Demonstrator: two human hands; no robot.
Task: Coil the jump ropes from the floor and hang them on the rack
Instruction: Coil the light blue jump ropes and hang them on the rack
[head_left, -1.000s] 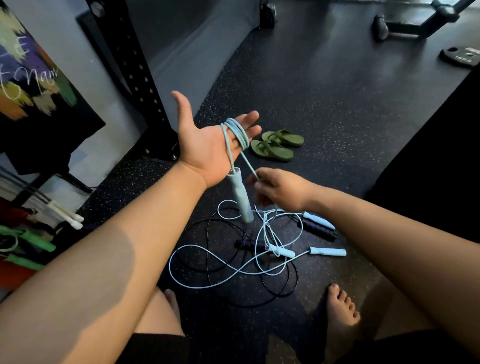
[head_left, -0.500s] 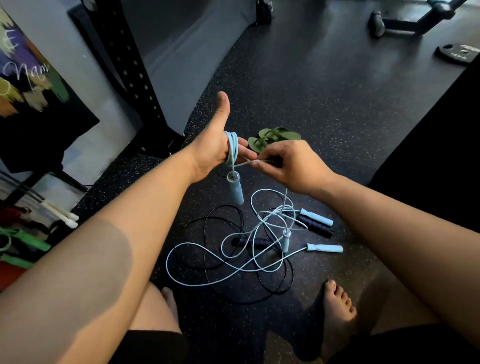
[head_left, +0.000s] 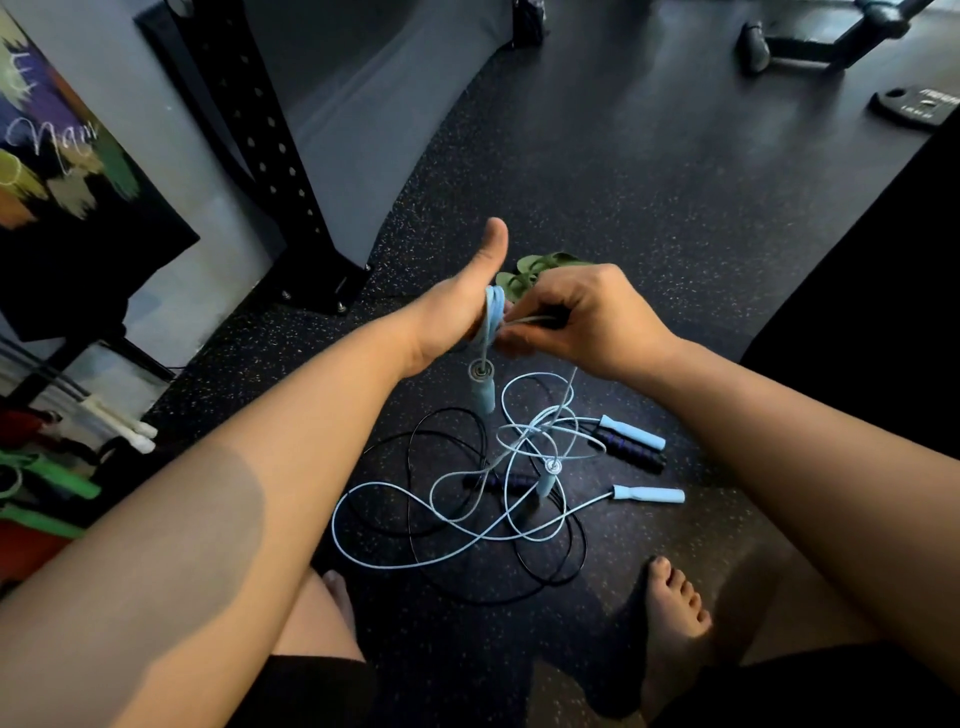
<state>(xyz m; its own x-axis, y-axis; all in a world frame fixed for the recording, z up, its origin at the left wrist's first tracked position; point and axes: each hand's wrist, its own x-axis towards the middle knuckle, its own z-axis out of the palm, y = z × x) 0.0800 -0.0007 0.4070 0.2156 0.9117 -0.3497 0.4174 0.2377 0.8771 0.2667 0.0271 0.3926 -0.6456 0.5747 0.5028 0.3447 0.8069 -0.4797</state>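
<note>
Left hand: thumb up, light blue rope coiled round it; fingers hidden, curl undetermined. Right hand pinches the strand beside the coil. One handle hangs below. Slack drops to the floor, tangled with a black rope ahead of a bare foot. Beyond the hands: green sandals, black rack upright.

Dim overall. Soft sheen from overhead on the far floor; right side falls to black. Wide-angle distortion bows the left wall. Far corners soft.
</note>
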